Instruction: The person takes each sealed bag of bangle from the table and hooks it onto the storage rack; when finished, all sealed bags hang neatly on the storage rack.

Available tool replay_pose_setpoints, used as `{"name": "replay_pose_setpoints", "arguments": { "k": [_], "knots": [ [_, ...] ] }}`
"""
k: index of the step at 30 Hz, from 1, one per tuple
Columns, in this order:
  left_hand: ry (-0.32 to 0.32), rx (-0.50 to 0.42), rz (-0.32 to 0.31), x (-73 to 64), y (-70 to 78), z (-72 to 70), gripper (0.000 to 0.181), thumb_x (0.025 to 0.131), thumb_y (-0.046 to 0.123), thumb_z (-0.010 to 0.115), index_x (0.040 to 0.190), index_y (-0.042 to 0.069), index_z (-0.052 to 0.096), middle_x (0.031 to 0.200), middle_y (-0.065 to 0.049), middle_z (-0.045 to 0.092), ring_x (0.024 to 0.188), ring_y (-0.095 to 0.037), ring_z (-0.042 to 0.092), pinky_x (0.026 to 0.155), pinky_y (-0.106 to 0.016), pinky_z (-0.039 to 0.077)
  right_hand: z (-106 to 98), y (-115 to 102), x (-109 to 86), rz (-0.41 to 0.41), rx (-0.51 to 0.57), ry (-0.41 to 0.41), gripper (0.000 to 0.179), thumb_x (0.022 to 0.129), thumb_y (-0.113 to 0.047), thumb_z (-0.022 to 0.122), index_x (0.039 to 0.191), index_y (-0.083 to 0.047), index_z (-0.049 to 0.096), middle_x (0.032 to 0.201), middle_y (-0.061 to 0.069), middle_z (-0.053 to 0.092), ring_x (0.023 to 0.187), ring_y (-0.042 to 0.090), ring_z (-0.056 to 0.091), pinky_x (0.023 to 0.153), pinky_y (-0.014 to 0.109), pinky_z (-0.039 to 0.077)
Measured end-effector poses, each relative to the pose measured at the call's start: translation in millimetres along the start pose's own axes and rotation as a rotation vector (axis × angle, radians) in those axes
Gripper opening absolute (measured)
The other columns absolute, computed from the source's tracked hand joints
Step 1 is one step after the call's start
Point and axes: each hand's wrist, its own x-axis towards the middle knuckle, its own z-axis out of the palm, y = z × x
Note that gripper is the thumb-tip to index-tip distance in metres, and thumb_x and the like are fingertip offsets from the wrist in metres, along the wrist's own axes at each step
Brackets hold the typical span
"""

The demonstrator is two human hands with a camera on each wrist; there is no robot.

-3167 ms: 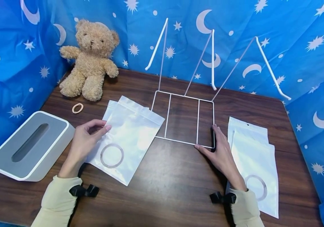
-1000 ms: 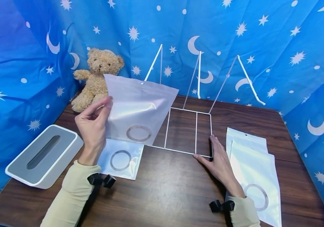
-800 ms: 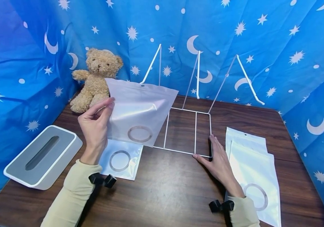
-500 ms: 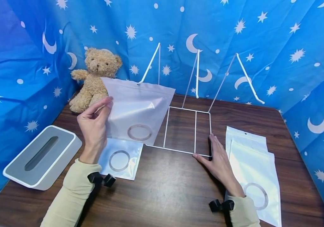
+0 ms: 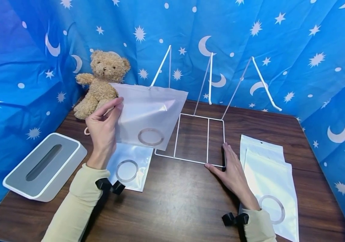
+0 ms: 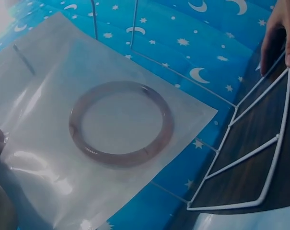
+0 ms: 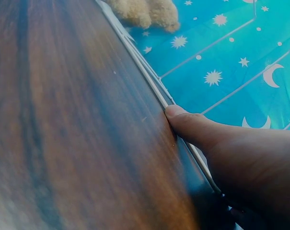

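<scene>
In the head view, the left hand (image 5: 103, 129) pinches 1 pouch (image 5: 145, 112) by its side, apparently at a hook (image 5: 161, 65); the right hand (image 5: 235, 169) grips the rack (image 5: 191, 160) by a corner. Left wrist: best keep the pouch taut. Right wrist: steady thumb (image 7: 195, 127) pressure should help.

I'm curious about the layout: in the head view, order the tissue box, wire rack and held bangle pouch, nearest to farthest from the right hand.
1. Wire rack: touching the right hand.
2. Held bangle pouch: left of centre.
3. Tissue box: far left side.
</scene>
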Motion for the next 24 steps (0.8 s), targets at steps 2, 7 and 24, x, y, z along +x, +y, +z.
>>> {"name": "replay_pose_setpoints", "arguments": {
  "k": [2,7,24],
  "knots": [
    [0.002,0.001,-0.007,2.5,0.5,2.4,0.022,0.081,-0.005,0.077,0.102,-0.009,0.073,0.102,-0.019,0.072,0.097,-0.026,0.070,0.087,-0.030,0.053,1.1,-0.8,-0.4,-0.004,0.005,0.000,0.107,0.080,-0.062,0.071,0.154,-0.001,0.024,0.157,0.022,0.025,0.143,0.039,0.022,0.109,0.060,0.025],
    [0.000,0.048,0.021,9.7,3.0,7.2,0.020,0.081,-0.004,0.077,0.100,-0.008,0.074,0.102,-0.018,0.072,0.099,-0.026,0.069,0.086,-0.029,0.054,3.4,-3.7,-1.2,-0.003,0.010,-0.006,0.106,0.081,-0.062,0.070,0.154,-0.001,0.023,0.157,0.022,0.025,0.143,0.039,0.022,0.109,0.060,0.024],
    [-0.223,0.101,-0.038,-5.0,25.0,-4.9,0.021,0.089,-0.009,0.065,0.109,-0.010,0.070,0.110,-0.021,0.064,0.114,-0.031,0.050,0.085,-0.028,0.044,-0.6,0.1,1.1,-0.017,0.004,-0.006,0.106,0.081,-0.061,0.070,0.154,0.000,0.023,0.156,0.024,0.026,0.142,0.041,0.023,0.108,0.061,0.025]
  ]
}}
